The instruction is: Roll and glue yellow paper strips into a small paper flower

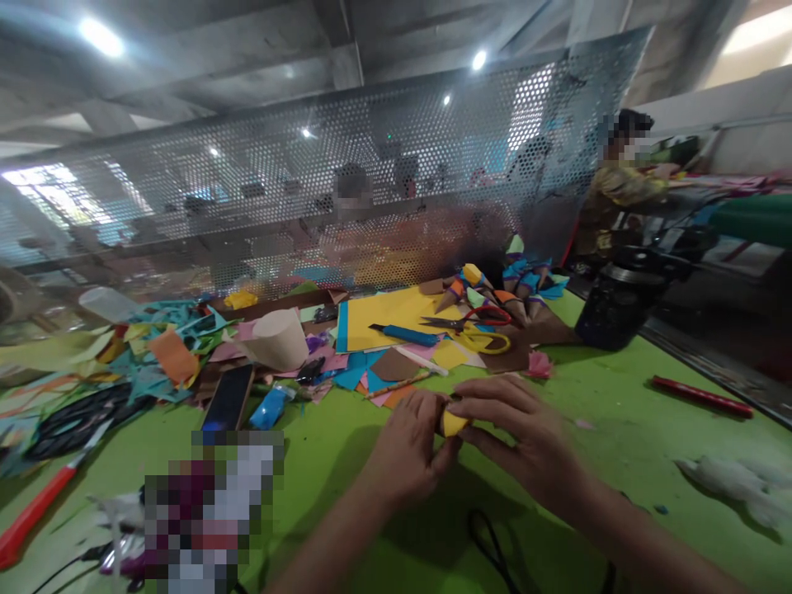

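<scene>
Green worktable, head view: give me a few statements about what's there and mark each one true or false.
1. The left hand and right hand are both on a small yellow and brown piece. True.
2. The blue plastic cutter lies on bare green tabletop. False: it lies on the yellow paper sheet.
3. A slim red pen lies to the right of both hands. True.
4. The red-handled scissors are in the right hand. False: they lie beyond the hands.
5. The large black bottle stands farther away than the pen. True.
</scene>
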`<state>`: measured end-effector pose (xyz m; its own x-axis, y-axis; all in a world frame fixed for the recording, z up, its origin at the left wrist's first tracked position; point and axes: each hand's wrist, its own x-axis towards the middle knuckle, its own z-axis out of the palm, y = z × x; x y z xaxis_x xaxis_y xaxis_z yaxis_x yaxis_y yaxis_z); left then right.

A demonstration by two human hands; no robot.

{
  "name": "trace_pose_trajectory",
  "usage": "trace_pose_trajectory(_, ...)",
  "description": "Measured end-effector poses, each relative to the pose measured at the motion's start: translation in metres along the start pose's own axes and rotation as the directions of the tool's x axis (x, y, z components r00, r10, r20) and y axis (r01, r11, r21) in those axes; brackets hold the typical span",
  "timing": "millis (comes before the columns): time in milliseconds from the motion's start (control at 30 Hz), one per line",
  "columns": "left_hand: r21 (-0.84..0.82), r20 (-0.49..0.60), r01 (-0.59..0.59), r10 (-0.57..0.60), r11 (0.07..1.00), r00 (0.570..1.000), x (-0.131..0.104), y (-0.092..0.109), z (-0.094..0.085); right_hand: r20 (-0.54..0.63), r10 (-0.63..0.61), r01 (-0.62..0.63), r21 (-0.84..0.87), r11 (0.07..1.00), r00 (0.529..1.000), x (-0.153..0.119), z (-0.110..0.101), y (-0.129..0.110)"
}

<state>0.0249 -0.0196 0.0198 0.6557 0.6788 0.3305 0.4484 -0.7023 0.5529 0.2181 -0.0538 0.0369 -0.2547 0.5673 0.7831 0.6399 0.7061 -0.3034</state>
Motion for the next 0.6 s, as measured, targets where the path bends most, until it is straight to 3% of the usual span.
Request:
trace_pose_trajectory(233, 0.003, -0.041, -0.004, 0.004, 1.0, 0.999, -0.0007, -0.0042, 0.0038, -0.007, -0.013, 0.013, -0.046, 0.999, 1.0, -0.0021, 0.0045, 0.0023)
trace_pose_trajectory(600, -0.039, 0.009, 0.031, -0.031, 0.999, 0.999, 0.0002, 0.0001, 0.0037, 0.044, 0.037, -0.035, -0.026, 0.999, 0.998, -0.0033, 0.0061, 0.0016)
